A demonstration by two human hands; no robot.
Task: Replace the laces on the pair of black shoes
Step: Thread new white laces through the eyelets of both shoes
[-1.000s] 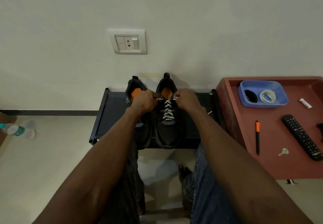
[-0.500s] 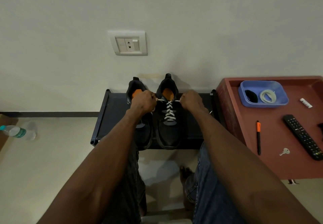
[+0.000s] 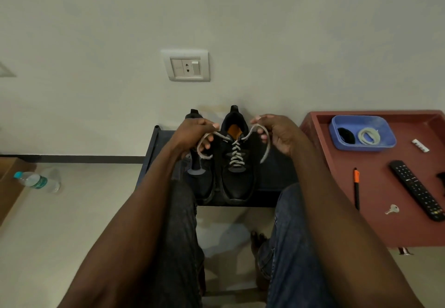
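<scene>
Two black shoes stand side by side on a low black rack (image 3: 154,149) against the wall. The right shoe (image 3: 237,177) is laced with a white lace (image 3: 236,156) in a criss-cross. My left hand (image 3: 192,132) pinches the lace's left end, which hangs in a loop below it. My right hand (image 3: 277,132) pinches the right end, also looped, with its tip hanging down. Both hands are raised above the shoe's opening. The left shoe (image 3: 202,182) is partly hidden behind my left hand and shows no lace.
A red table (image 3: 385,223) at the right holds a blue tray (image 3: 385,144) with a coiled white lace (image 3: 368,136) and a black lace (image 3: 346,135), a pen (image 3: 356,187), a remote (image 3: 419,197) and a key (image 3: 392,209). A water bottle (image 3: 36,182) lies on the floor at left.
Both hands have lifted and drawn apart, pulling the white lace ends out of the top eyelets into loose loops.
</scene>
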